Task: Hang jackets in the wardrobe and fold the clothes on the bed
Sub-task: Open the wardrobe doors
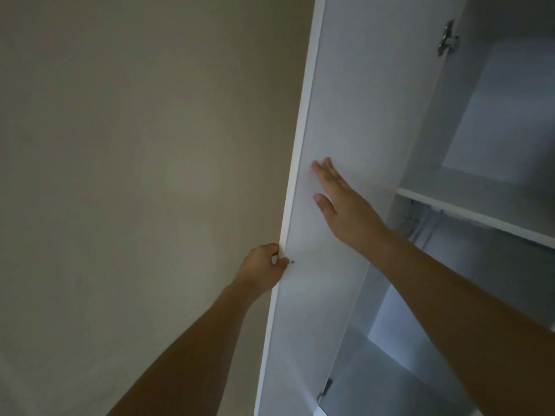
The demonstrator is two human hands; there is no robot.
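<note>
Wardrobe (450,205) fills right of view, door (324,295) swung open w/ inner face showing. Left hand (262,270) pinches door's outer edge; right hand (339,202) flat, fingers straight, pressed on inner face. Shelf (468,210) & hinge (447,39) inside; wall (135,175) at left.

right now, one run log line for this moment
stage: wardrobe door open | left hand: grips door edge | right hand: flat on door's inner face | shelf: bare | jackets: not in view

The open door (330,121) stands between the wall (135,145) on the left and the wardrobe (510,295) interior on the right. The left hand (262,267) grips the door's outer edge; the right hand (342,202) lies flat on its inner face, higher up. Inside, a shelf (480,211) spans the wardrobe, and two hinges (447,39) sit on the door's right edge.
</note>
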